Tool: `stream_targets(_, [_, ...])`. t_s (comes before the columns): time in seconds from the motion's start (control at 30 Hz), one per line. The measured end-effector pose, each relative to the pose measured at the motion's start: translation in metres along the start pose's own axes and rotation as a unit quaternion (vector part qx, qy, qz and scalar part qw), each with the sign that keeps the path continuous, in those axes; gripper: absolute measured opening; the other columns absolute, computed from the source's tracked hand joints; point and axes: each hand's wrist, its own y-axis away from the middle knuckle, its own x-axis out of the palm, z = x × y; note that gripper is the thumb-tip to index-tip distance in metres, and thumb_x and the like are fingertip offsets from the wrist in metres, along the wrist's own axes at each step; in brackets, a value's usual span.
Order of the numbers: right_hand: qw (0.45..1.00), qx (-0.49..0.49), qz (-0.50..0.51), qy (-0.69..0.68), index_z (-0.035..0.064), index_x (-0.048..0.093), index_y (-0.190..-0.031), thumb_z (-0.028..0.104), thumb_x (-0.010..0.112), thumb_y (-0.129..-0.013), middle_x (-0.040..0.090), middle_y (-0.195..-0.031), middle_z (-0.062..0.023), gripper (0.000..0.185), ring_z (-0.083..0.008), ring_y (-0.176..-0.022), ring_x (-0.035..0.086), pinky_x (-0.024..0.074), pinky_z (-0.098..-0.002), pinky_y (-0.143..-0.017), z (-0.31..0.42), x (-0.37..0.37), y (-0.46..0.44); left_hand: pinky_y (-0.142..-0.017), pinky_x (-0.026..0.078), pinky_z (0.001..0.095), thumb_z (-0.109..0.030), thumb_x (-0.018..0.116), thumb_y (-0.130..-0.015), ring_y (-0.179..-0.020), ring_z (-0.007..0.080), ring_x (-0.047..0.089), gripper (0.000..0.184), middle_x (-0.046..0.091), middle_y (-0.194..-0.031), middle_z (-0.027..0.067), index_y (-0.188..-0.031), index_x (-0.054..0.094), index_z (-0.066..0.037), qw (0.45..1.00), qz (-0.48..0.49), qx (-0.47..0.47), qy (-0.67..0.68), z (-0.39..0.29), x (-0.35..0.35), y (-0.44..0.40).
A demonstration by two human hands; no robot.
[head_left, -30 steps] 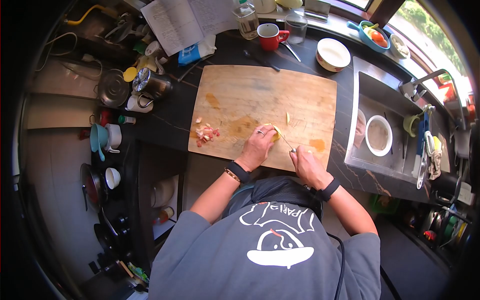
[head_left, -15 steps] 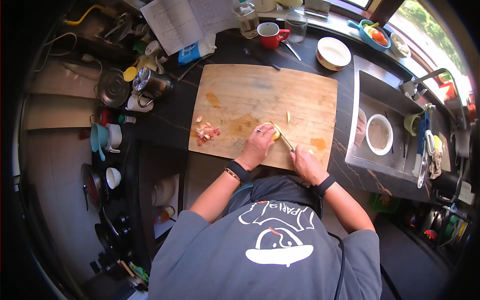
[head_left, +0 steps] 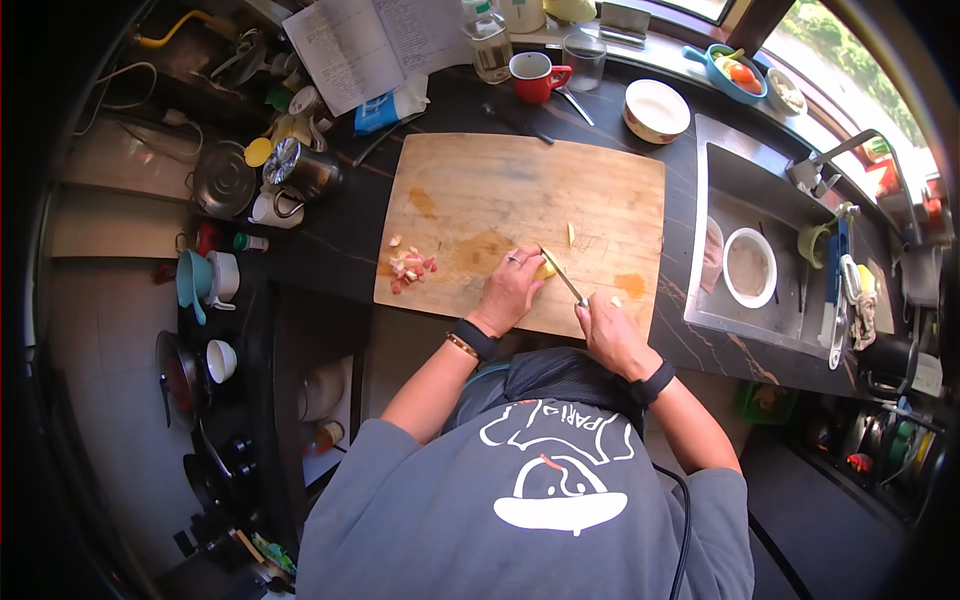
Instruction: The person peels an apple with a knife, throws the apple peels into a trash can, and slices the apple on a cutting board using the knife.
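Note:
My left hand [head_left: 508, 291] is closed on a small yellow piece of food [head_left: 545, 270] near the front edge of the wooden cutting board [head_left: 480, 180]. In my right hand [head_left: 609, 332] is the handle of a knife [head_left: 566, 278], its blade slanting up and left beside the yellow piece. A thin pale slice [head_left: 571, 233] lies behind the blade, and a small pale bit [head_left: 616, 301] is just above my right hand. Chopped pink and white pieces [head_left: 410, 268] form a pile at the board's left.
Right of the board is a sink [head_left: 697, 240] holding a white bowl [head_left: 749, 268]. Behind it stand a cream bowl [head_left: 656, 111], a red mug [head_left: 537, 78] and a glass [head_left: 584, 62]. An open notebook [head_left: 350, 50] and a metal pot [head_left: 302, 170] are at the left.
The view has shifted slightly, moving the board and sink a little leftward. The knife blade now shows more clearly beside the yellow piece; both hands keep their holds.

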Motion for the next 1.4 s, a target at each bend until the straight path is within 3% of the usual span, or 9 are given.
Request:
stream_targets(0.4, [0.994, 0.067, 0.088, -0.008, -0.0026, 0.044, -0.094, 0.028, 0.043, -0.098, 0.060, -0.071, -0.0293, 0.031, -0.0475, -0.068, 0.060, 0.0473, -0.0526, -0.061, 0.008, 0.003, -0.009, -0.091, 0.046, 0.0380, -0.002, 0.070, -0.071, -0.107, 0.0328, 0.055, 0.041, 0.057, -0.114, 0.0133, -0.109, 0.055, -0.002, 1.000, 0.009, 0.000, 0.009, 0.000, -0.003, -0.001])
stream_targets(1.03, [0.996, -0.013, 0.083, 0.017, -0.0049, 0.043, -0.090, 0.022, 0.046, -0.096, 0.059, -0.067, -0.0276, 0.028, -0.0445, -0.066, 0.060, 0.0481, -0.0492, -0.059, -0.031, 0.010, 0.019, -0.092, 0.045, 0.0390, -0.005, 0.069, -0.074, -0.106, 0.0336, 0.054, 0.035, 0.057, -0.113, 0.0142, -0.107, 0.056, -0.002, 1.000, 0.006, 0.022, 0.010, 0.003, -0.002, 0.000])
stream_targets(1.13, [0.985, 0.069, 0.159, 0.022, -0.0044, 0.043, -0.092, 0.025, 0.045, -0.097, 0.060, -0.072, -0.0283, 0.030, -0.0460, -0.071, 0.060, 0.0486, -0.0507, -0.065, -0.024, -0.018, 0.032, -0.093, 0.045, 0.0391, -0.005, 0.069, -0.073, -0.105, 0.0338, 0.054, 0.036, 0.057, -0.111, 0.0144, -0.106, 0.056, -0.002, 0.999, -0.006, 0.030, 0.021, 0.010, -0.001, 0.004])
stream_targets(1.23, [0.990, 0.075, 0.122, 0.005, -0.0038, 0.043, -0.093, 0.026, 0.044, -0.098, 0.060, -0.076, -0.0291, 0.030, -0.0468, -0.073, 0.060, 0.0485, -0.0513, -0.066, -0.002, -0.045, 0.032, -0.094, 0.044, 0.0391, -0.005, 0.069, -0.073, -0.106, 0.0337, 0.053, 0.036, 0.056, -0.110, 0.0143, -0.106, 0.056, -0.002, 0.998, -0.007, 0.040, 0.038, 0.016, -0.004, 0.004])
stream_targets(1.27, [0.996, 0.045, 0.075, -0.010, -0.0034, 0.044, -0.093, 0.027, 0.043, -0.098, 0.060, -0.078, -0.0299, 0.031, -0.0470, -0.074, 0.060, 0.0485, -0.0508, -0.066, 0.002, -0.042, 0.029, -0.094, 0.044, 0.0390, -0.005, 0.069, -0.073, -0.106, 0.0336, 0.053, 0.036, 0.057, -0.110, 0.0143, -0.106, 0.056, -0.001, 0.998, -0.002, 0.051, 0.038, 0.016, -0.004, 0.005])
stream_targets(1.4, [0.998, 0.029, 0.052, 0.006, -0.0038, 0.045, -0.090, 0.028, 0.045, -0.097, 0.060, -0.072, -0.0293, 0.032, -0.0464, -0.071, 0.060, 0.0481, -0.0506, -0.062, 0.005, -0.017, 0.001, -0.091, 0.045, 0.0389, -0.006, 0.069, -0.075, -0.103, 0.0335, 0.055, 0.033, 0.058, -0.110, 0.0153, -0.106, 0.058, 0.000, 0.999, 0.003, 0.051, 0.016, 0.010, -0.008, 0.004])
